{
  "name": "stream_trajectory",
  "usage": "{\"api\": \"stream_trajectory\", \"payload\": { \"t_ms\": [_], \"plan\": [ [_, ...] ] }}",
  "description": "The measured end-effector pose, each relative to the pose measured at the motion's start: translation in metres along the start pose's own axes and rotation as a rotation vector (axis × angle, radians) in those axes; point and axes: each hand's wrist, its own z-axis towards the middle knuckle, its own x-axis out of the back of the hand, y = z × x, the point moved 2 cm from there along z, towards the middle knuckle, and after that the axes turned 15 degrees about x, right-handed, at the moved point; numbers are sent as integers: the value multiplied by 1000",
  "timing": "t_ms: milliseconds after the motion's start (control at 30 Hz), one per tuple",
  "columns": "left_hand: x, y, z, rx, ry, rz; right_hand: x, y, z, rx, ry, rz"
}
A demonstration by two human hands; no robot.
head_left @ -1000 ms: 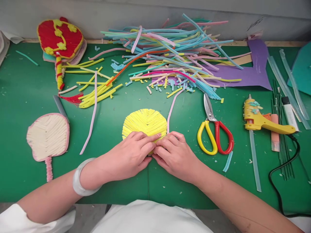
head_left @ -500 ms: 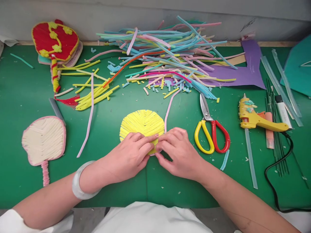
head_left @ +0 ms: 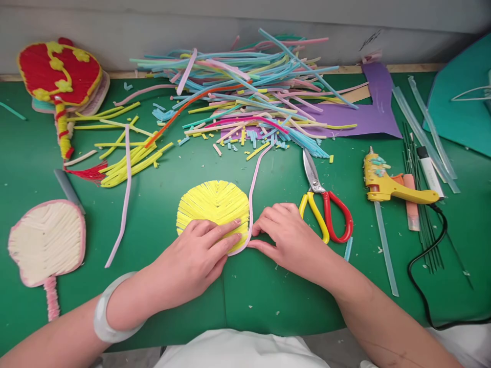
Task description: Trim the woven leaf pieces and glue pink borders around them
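Observation:
A rounded yellow panel [head_left: 215, 202] covered in rows of pipe cleaners lies on the green table. My left hand [head_left: 205, 250] rests on its lower part, fingers stretched out and flat. Along the panel's right and lower edge runs a pale pink pipe cleaner [head_left: 251, 204], its upper end curving free toward the pile. My right hand [head_left: 286, 237] is at the lower right edge, thumb and fingertips apart, touching the outer side of this pink strip. Part of the panel's lower left is hidden under my left hand.
Scissors [head_left: 315, 186] lie beyond my right hand, with a yellow glue gun [head_left: 383, 186] farther right. A heap of pipe cleaners [head_left: 238, 76] covers the back. At left are a cream fan [head_left: 49, 237] and a red fan [head_left: 53, 74].
My right hand has drawn back from the panel's face to its edge, exposing the pink strip there. My left hand stays on the panel. The view has shifted.

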Motion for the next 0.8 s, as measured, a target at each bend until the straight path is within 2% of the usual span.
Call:
{"api": "stream_trajectory", "payload": {
  "t_ms": [200,800],
  "plan": [
    [1,0,2,-16,37,3,-1,3,0,-2,-2,7],
    [-1,-4,3,-16,-32,-80,-5,6,3,-47,44,47]
  ]
}}
